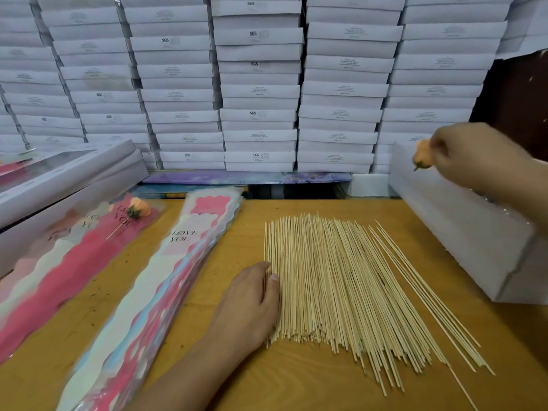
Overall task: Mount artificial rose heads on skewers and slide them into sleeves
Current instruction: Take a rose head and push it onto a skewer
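Here, going left to right: far to the left of the left hand lies a finished sleeve (pixel 68 247), pink and white and printed "LOVE YOU", with an orange mounted rose (pixel 141 206) and its stick already inside; between it and the hand sits a stack of empty sleeves (pixel 166 280), the top one also reading "LOVE YOU"; they look thin, slick and floppy, so best opened at the mouth; the left hand (pixel 252 304) lies flat on the wooden table (pixel 296 390), fingers straight and holding nothing, fingertips touching the left edge of the skewers (pixel 341 286); these fan out to the hand's right, light, stiff and sharp-tipped, likely to roll and probably easiest pinched singly near the middle; beyond the hands rises a wall of white boxes (pixel 258 93), several marked "SGS", the finer print too small to read; up at the far right, the right hand (pixel 474 161) hovers over an open white box (pixel 462 232), fingers curled round an orange rose head (pixel 422 157); it seems soft, light and crushable, safest held at the green base
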A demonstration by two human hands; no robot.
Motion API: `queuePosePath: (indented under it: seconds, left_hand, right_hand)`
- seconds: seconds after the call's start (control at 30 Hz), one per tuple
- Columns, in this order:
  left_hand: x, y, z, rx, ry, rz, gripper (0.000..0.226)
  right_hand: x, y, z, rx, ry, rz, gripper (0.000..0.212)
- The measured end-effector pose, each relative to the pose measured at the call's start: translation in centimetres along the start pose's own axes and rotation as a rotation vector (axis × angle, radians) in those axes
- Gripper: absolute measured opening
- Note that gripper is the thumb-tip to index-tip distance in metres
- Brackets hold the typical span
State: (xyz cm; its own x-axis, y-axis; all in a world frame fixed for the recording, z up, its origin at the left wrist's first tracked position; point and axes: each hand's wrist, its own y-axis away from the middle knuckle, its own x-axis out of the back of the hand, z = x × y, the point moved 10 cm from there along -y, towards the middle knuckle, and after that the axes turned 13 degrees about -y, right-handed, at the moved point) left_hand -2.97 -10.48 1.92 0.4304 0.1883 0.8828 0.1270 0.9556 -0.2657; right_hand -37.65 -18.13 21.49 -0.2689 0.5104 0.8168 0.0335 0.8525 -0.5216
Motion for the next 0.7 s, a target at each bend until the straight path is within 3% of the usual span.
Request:
queuePosePath:
  seconds: [0.23,0.5,0.7]
  left_hand:
    - [1.5,0.4,0.6,-0.013,0.065,0.069,0.048]
    - [0.8,1.1,3.7,-0.165,0.164,0.010,0.061]
    - [1.6,1.0,4.2,-0.193,0.277,0.052,0.026]
  right_hand:
    - [-5.8,9.3,-10.5,0.221,-0.290,-0.238,0.012]
    - [-9.5,15.1,-15.5,0.295,-0.396,-0.350,0.011]
    - [-9.8,17.5,-18.0,0.385,-0.398,-0.355,0.015]
